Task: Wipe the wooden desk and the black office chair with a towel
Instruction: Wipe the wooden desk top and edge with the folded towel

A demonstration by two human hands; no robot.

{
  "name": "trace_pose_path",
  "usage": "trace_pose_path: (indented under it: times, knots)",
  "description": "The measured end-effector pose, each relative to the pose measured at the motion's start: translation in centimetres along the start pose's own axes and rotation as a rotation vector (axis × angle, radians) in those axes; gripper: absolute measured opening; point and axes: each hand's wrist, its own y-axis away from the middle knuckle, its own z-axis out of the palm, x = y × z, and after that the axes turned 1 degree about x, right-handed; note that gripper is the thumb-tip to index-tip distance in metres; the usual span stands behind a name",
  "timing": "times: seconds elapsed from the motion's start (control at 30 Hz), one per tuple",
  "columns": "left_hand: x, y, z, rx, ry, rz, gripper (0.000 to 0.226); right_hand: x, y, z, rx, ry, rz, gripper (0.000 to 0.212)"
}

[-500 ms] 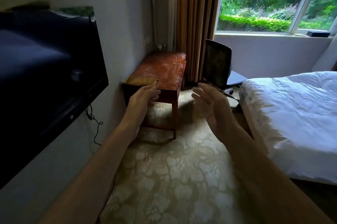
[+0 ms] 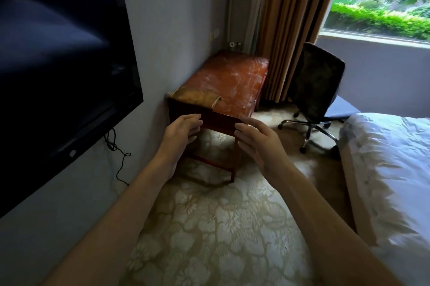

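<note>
Cloth is in neither hand: the left hand (image 2: 183, 131) and right hand (image 2: 256, 146) hover with fingers loosely extended, holding nothing, before the near edge of the reddish-brown rectangular wooden desk (image 2: 235, 76). A flat yellow-tan towel (image 2: 197, 98) lies on its near left corner, beside the wall (image 2: 186, 18). It is probably light, limp and non-slip; pinching its free edge, then bunching it, should suffice. The black mesh-backed office chair (image 2: 314, 85) stands right of the desk, apart.

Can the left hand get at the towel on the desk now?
Probably yes. The left hand is open and empty, just in front of the desk, and the towel lies on its near end with nothing between them.
</note>
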Motion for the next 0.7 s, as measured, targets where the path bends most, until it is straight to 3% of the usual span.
trace_pose_path:
  times: [0.17, 0.33, 0.47, 0.7]
  knots:
    - [-1.5, -7.8, -1.9, 0.058, 0.038, -0.001, 0.044, 1.3, -8.8, 1.4, -0.002, 0.038, 0.069, 0.027]
    - [-4.0, -19.0, -2.9, 0.056, 0.033, -0.019, 0.037, 2.3, -19.3, 2.3, 0.042, 0.091, 0.12, 0.026]
    - [-5.6, -28.4, -3.1, 0.034, 0.037, -0.137, 0.02, 1.7, -27.7, 3.0, 0.07, 0.169, 0.181, 0.025]
    - [-7.0, -40.6, -2.8, 0.013, -0.016, -0.206, 0.023, 1.9, -39.1, 3.4, 0.191, 0.15, 0.225, 0.021]
